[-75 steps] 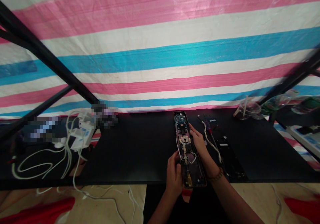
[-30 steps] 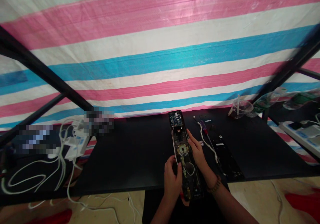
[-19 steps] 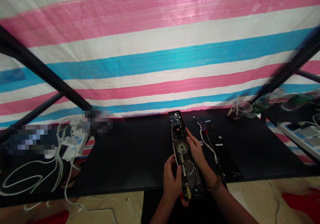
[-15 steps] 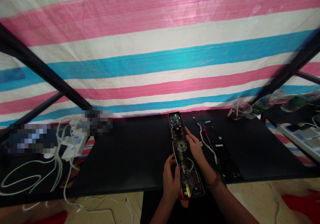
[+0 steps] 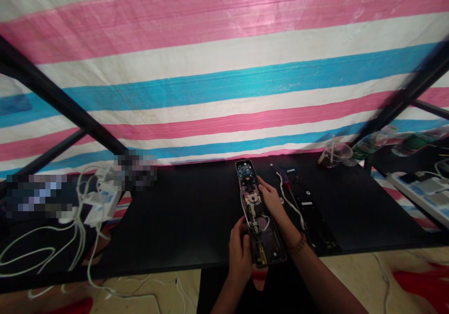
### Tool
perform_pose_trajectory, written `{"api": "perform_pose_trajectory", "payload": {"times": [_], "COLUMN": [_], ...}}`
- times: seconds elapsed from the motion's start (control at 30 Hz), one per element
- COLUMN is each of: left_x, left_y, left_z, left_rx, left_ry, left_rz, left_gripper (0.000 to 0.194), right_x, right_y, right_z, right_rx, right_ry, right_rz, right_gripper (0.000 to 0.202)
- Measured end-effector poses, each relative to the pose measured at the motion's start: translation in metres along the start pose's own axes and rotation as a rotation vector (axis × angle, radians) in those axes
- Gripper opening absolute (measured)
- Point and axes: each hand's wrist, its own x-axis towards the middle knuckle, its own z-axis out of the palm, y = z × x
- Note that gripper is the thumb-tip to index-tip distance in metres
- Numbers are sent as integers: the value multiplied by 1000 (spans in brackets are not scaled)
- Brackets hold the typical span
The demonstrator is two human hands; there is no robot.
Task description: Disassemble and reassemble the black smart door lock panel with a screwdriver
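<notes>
A long, narrow, opened housing that looks like an electronic door lock [image 5: 253, 206] is tilted over the table's front edge. Inside it show a circuit board at the far end, a round part in the middle, thin white wires and a brass-coloured piece at the near end. My left hand [image 5: 240, 253] is closed around its left edge near the bottom. Along the upper right side my right hand [image 5: 274, 203] grips it, with some fingertips hidden. Right of that hand lie a screwdriver [image 5: 285, 179] with a purple and red handle and a white cable [image 5: 292, 205].
A long black panel [image 5: 317, 225] lies on the black table [image 5: 175, 220] at right. Behind it stand a plastic cup with a straw [image 5: 335, 154] and clear bottles [image 5: 375, 145]. White cables [image 5: 82, 230] loop at left. A striped sheet [image 5: 224, 89] hangs behind.
The housing has tilted and shifted slightly: its far end sits a little lower in view and its near end higher. Both hands keep their hold.
</notes>
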Motion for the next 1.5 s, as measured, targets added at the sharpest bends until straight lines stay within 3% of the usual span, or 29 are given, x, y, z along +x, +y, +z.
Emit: {"api": "perform_pose_trajectory", "payload": {"times": [0.43, 0.7, 1.0, 1.5], "left_x": [0, 1, 3, 2], "left_y": [-3, 1, 4, 1], "left_z": [0, 0, 1, 4], "left_rx": [-9, -10, 4, 43], "left_ry": [11, 7, -15, 40], "left_rz": [3, -6, -37, -44], "left_gripper": [63, 58, 37, 42], "right_x": [4, -6, -26, -35], "right_y": [-5, -10, -9, -1], "right_z": [-1, -2, -5, -10], "right_rx": [-27, -55, 20, 66], "right_ry": [0, -35, -62, -71], "right_rz": [33, 59, -38, -115], "right_gripper": [48, 63, 62, 61]}}
